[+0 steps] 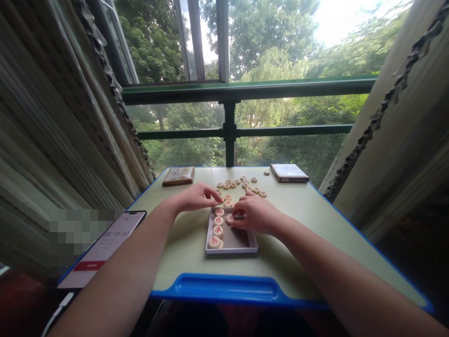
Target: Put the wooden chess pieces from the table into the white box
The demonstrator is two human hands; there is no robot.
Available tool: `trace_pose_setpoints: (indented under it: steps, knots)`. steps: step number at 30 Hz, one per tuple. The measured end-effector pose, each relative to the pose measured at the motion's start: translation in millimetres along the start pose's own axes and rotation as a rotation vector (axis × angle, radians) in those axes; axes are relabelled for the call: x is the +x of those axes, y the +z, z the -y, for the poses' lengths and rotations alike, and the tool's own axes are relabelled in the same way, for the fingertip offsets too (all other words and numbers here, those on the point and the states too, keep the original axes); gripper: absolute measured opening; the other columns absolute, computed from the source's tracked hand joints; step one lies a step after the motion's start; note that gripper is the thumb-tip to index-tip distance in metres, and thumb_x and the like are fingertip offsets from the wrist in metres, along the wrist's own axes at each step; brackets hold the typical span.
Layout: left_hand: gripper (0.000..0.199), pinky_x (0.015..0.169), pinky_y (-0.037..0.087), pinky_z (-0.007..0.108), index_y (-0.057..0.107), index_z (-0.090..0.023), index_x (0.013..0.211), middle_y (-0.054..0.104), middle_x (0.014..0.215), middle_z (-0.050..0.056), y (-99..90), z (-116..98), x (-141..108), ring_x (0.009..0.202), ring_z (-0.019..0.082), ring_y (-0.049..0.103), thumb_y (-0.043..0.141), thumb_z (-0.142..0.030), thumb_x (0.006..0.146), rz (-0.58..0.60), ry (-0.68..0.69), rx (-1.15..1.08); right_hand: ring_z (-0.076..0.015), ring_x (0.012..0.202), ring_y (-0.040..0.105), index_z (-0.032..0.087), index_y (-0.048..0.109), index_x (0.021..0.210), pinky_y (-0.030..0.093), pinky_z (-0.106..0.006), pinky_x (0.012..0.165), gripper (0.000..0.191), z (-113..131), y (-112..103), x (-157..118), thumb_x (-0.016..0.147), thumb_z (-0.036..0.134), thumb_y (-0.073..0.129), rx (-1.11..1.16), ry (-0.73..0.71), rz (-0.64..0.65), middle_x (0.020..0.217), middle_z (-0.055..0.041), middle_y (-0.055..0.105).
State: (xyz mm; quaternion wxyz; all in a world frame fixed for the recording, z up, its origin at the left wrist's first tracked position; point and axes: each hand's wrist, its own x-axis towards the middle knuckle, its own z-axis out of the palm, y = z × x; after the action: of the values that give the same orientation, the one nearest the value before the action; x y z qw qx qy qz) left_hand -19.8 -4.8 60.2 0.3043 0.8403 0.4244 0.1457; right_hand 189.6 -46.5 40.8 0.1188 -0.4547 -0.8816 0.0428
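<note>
Left hand (194, 197): open, fingers loosely together and slightly curled, tips just beside the tray's far edge; no grip visible.
Right hand (254, 214): pinching a xiangqi piece (239, 216) between thumb and fingers, over the right half of the tray.
Tray (232, 251): shallow, rectangular, pale rim; lower middle of frame, on the table.
Tray contents: stacked pieces (218, 225) with red characters, in a line along the left wall.
Loose pieces (242, 184): scattered wooden discs, upper middle of the table, above the tray.
Table (185, 243): pale green top, blue edging.
Phone (101, 248): lower left of frame, timer showing 00:10.53.
Flat boxes: one (178, 176) at far left of table, one (289, 173) at far right.
Background: green-framed window (229, 89), trees outside.
</note>
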Motion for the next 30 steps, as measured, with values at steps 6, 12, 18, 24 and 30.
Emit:
trace_pose_setpoints:
  steps: [6, 12, 18, 24, 30]
  knots:
    - [0.027, 0.069, 0.044, 0.023, 0.072, -0.014, 0.084, 0.07, 0.082, 0.005, 2.5, 5.4, 1.6, 0.077, 0.017, 0.06, 0.064, -0.032, 0.066, 0.082, -0.043, -0.083, -0.0188, 0.076, 0.051, 0.02, 0.069, 0.07, 0.031, -0.025, 0.054, 0.022, 0.6, 2.3, 0.8, 0.073, 0.041, 0.063, -0.041, 0.006, -0.007, 0.072, -0.0053, 0.066]
    - [0.025, 0.07, 0.045, 0.023, 0.072, -0.014, 0.085, 0.071, 0.083, 0.006, 4.2, 10.6, 4.1, 0.079, 0.017, 0.062, 0.063, -0.029, 0.068, 0.125, -0.045, -0.142, -0.0189, 0.077, 0.052, 0.022, 0.072, 0.073, 0.03, -0.025, 0.055, 0.017, 6.1, 3.7, 1.4, 0.074, 0.037, 0.064, -0.07, -0.008, -0.023, 0.073, -0.005, 0.066]
    - [0.027, 0.07, 0.044, 0.022, 0.072, -0.015, 0.085, 0.071, 0.084, 0.006, 1.6, 7.4, 1.5, 0.079, 0.017, 0.061, 0.065, -0.034, 0.066, 0.154, -0.024, -0.092, -0.0188, 0.077, 0.052, 0.023, 0.073, 0.074, 0.029, -0.025, 0.054, 0.015, 5.8, 4.2, 1.1, 0.073, 0.036, 0.064, -0.041, -0.01, -0.032, 0.07, -0.0041, 0.066]
    - [0.032, 0.064, 0.042, 0.022, 0.073, -0.014, 0.081, 0.07, 0.081, 0.006, 0.0, 6.6, 0.2, 0.075, 0.017, 0.059, 0.067, -0.04, 0.064, 0.135, -0.029, -0.067, -0.018, 0.075, 0.05, 0.022, 0.072, 0.073, 0.031, -0.025, 0.056, 0.017, 1.8, 5.0, 1.8, 0.072, 0.036, 0.062, -0.009, -0.016, -0.035, 0.071, -0.004, 0.066]
    - [0.037, 0.06, 0.039, 0.023, 0.072, -0.012, 0.083, 0.069, 0.075, 0.006, -2.4, 3.9, -1.1, 0.068, 0.016, 0.057, 0.064, -0.044, 0.066, 0.057, -0.044, -0.044, -0.0149, 0.07, 0.051, 0.018, 0.068, 0.067, 0.036, -0.024, 0.061, 0.01, 11.3, -10.0, -7.3, 0.07, 0.019, 0.059, 0.043, -0.073, 0.007, 0.069, -0.0033, 0.063]
